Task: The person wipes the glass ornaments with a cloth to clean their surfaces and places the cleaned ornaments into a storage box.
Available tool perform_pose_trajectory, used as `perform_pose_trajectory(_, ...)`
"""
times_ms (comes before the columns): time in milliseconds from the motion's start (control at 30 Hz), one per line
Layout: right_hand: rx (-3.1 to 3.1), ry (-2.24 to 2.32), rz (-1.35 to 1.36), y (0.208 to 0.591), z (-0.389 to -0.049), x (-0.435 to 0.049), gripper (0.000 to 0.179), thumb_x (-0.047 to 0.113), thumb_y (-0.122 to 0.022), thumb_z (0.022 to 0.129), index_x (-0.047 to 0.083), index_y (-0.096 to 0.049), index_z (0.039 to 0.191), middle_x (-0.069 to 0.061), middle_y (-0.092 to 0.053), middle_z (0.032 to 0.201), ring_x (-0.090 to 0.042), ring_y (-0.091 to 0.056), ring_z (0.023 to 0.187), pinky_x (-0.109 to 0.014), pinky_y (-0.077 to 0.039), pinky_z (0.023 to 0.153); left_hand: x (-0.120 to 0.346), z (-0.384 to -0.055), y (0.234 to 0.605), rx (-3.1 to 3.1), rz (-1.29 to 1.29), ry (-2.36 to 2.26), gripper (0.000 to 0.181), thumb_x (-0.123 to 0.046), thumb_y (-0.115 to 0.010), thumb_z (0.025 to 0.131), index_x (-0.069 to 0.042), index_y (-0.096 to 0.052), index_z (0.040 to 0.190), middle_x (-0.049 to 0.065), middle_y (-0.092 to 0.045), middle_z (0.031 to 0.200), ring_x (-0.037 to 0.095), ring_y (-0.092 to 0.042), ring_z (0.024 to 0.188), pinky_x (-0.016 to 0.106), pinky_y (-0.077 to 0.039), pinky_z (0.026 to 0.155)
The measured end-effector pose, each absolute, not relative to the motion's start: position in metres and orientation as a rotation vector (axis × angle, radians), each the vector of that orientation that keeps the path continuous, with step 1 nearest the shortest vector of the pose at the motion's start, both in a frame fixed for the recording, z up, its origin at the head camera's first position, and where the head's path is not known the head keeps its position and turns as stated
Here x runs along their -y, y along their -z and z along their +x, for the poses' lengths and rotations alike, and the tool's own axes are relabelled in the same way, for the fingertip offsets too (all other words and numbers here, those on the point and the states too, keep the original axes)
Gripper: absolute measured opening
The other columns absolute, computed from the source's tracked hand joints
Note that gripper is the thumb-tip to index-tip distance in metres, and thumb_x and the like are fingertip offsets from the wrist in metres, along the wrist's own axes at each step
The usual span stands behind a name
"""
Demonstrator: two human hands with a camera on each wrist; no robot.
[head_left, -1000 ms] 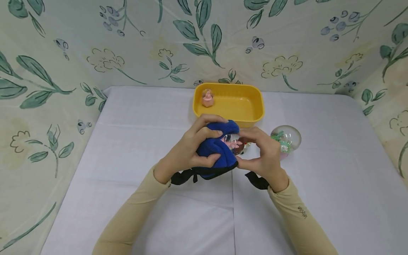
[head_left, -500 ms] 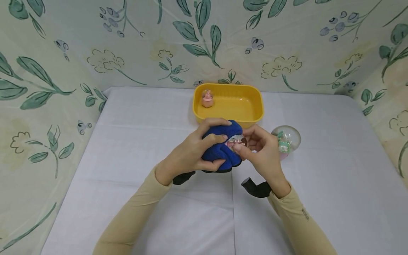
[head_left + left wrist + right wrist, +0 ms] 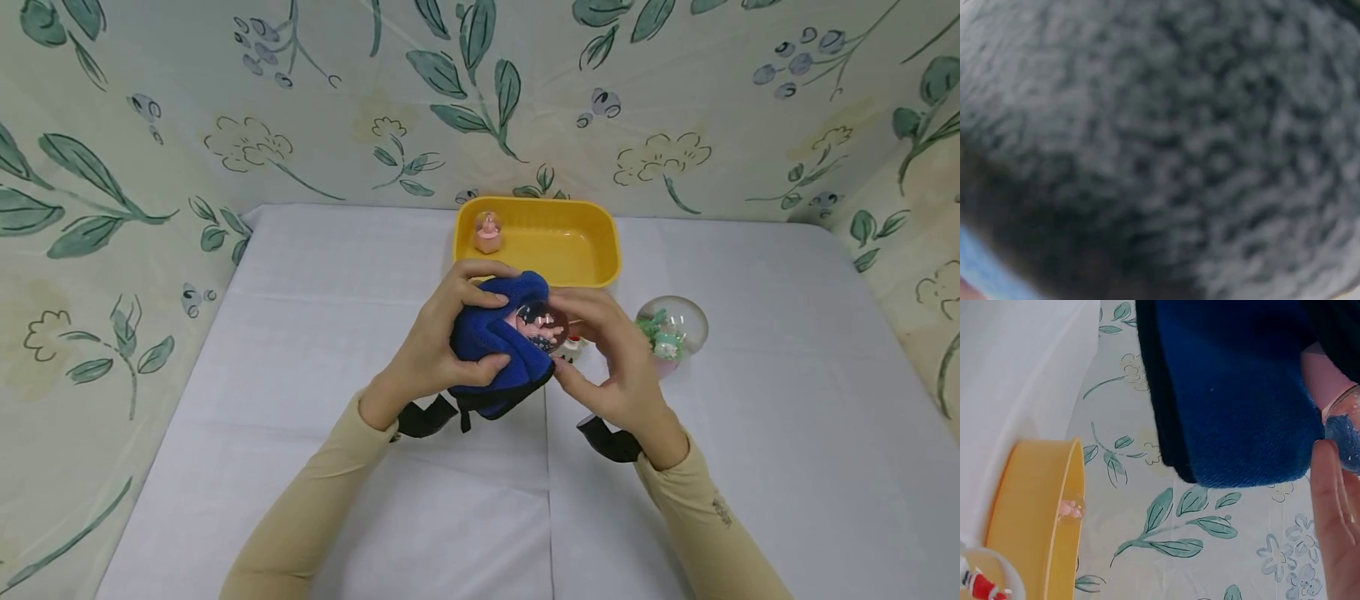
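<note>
A blue cloth with a black back and edging (image 3: 502, 333) is wrapped round a small snow globe (image 3: 542, 325) with pink figures inside. My left hand (image 3: 427, 342) grips the cloth and the globe within it, fingers above and thumb below. My right hand (image 3: 622, 358) holds the globe's exposed dome from the right, thumb and fingers curved about it at the cloth's edge. In the right wrist view, a fingertip meets the cloth (image 3: 1241, 412) beside the globe's glass (image 3: 1346, 434). Dark fabric (image 3: 1166, 144) fills the left wrist view.
Behind the hands stands a yellow tray (image 3: 555, 279) with a small pink globe (image 3: 488, 233) at its left end. A larger globe with a green figure (image 3: 671, 333) stands to the right. Another globe with a red-and-white figure (image 3: 573, 346) is partly hidden behind my right hand.
The cloth and globe have tilted and shifted slightly left and up since half a second ago. The right fingers, bunched on the globe then, now spread round its dome.
</note>
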State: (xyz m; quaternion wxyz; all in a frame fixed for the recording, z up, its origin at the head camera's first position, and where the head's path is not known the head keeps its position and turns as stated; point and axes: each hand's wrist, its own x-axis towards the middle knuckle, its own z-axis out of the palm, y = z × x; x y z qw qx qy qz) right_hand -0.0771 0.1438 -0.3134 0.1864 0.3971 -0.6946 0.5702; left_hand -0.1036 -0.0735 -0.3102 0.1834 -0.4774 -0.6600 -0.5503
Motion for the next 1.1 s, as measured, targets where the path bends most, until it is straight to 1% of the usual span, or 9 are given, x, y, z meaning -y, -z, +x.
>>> perform_pose_trajectory(67,1.939,-1.551,1.152,0.313,-0.078,-0.144,0.052,0.028,-0.065,0.090,-0.012,-0.052,0.120,-0.019,-0.055,0.124,-0.025,-0.054,0.109,-0.025,-0.051,0.083,0.074,-0.104,0.310,1.862,-1.345,1.559,0.048,-0.043,-0.061,0.089,-0.003,-0.044,0.109,0.028,-0.044,0.123,0.038,-0.048,0.114,0.046,-0.043,0.098)
perform_pose_trajectory(167,1.910,-1.493,1.157,0.314,-0.079,-0.144,0.049,0.027,-0.067,0.089,-0.011,-0.055,0.117,-0.017,-0.057,0.120,-0.022,-0.055,0.107,-0.022,-0.051,0.083,0.074,-0.103,0.311,1.876,-1.358,1.574,0.048,-0.044,-0.060,0.090,-0.003,-0.044,0.110,0.027,-0.043,0.124,0.037,-0.047,0.115,0.046,-0.043,0.098)
perform_pose_trajectory(367,1.823,-1.486,1.172,0.318,-0.084,-0.145,0.048,0.024,-0.071,0.086,-0.014,-0.057,0.112,-0.017,-0.061,0.111,-0.017,-0.059,0.094,-0.020,-0.052,0.079,0.073,-0.101,0.310,1.918,-1.425,1.505,0.044,-0.042,-0.058,0.091,-0.006,-0.044,0.113,0.026,-0.040,0.127,0.038,-0.044,0.117,0.043,-0.043,0.098)
perform_pose_trajectory(467,1.808,-1.517,1.147,0.319,-0.085,-0.145,0.050,0.025,-0.072,0.085,-0.016,-0.057,0.110,-0.015,-0.062,0.108,-0.014,-0.059,0.087,-0.019,-0.052,0.076,0.073,-0.100,0.309,1.935,-1.462,1.444,0.041,-0.031,-0.064,0.089,-0.008,-0.043,0.114,0.026,-0.038,0.128,0.038,-0.043,0.118,0.042,-0.043,0.099)
perform_pose_trajectory(600,1.805,-1.555,1.101,0.321,-0.085,-0.145,0.054,0.026,-0.074,0.084,-0.019,-0.056,0.106,-0.015,-0.063,0.105,-0.012,-0.058,0.080,-0.017,-0.052,0.073,0.072,-0.100,0.310,1.951,-1.490,1.386,0.046,-0.014,-0.072,0.081,-0.008,-0.042,0.115,0.025,-0.036,0.130,0.038,-0.042,0.119,0.041,-0.042,0.100)
perform_pose_trajectory(700,1.821,-1.577,1.045,0.322,-0.085,-0.144,0.056,0.028,-0.074,0.083,-0.020,-0.055,0.104,-0.012,-0.064,0.103,-0.011,-0.058,0.076,-0.016,-0.052,0.069,0.071,-0.100,0.310,1.955,-1.498,1.337,0.049,-0.014,-0.074,0.080,-0.009,-0.041,0.116,0.024,-0.035,0.130,0.038,-0.041,0.119,0.041,-0.041,0.101)
perform_pose_trajectory(900,1.893,-1.662,0.901,0.323,-0.082,-0.142,0.062,0.036,-0.075,0.081,-0.019,-0.056,0.102,-0.004,-0.065,0.103,-0.008,-0.062,0.076,-0.016,-0.052,0.066,0.070,-0.100,0.313,1.967,-1.498,1.269,0.055,-0.011,-0.077,0.076,-0.010,-0.040,0.117,0.024,-0.034,0.130,0.038,-0.041,0.119,0.040,-0.042,0.101)
perform_pose_trajectory(1000,1.950,-1.732,0.850,0.324,-0.080,-0.140,0.064,0.037,-0.074,0.082,-0.018,-0.054,0.108,-0.004,-0.063,0.107,-0.009,-0.064,0.082,-0.018,-0.053,0.070,0.070,-0.099,0.313,1.987,-1.457,1.259,0.061,-0.008,-0.081,0.072,-0.009,-0.040,0.117,0.023,-0.034,0.131,0.038,-0.042,0.119,0.040,-0.041,0.102)
perform_pose_trajectory(1100,1.998,-1.888,0.817,0.324,-0.078,-0.139,0.063,0.031,-0.074,0.084,-0.016,-0.050,0.118,-0.009,-0.058,0.114,-0.014,-0.063,0.093,-0.020,-0.053,0.077,0.070,-0.100,0.314,2.007,-1.414,1.247,0.066,-0.006,-0.084,0.068,-0.010,-0.040,0.117,0.023,-0.034,0.131,0.038,-0.041,0.121,0.039,-0.040,0.103)
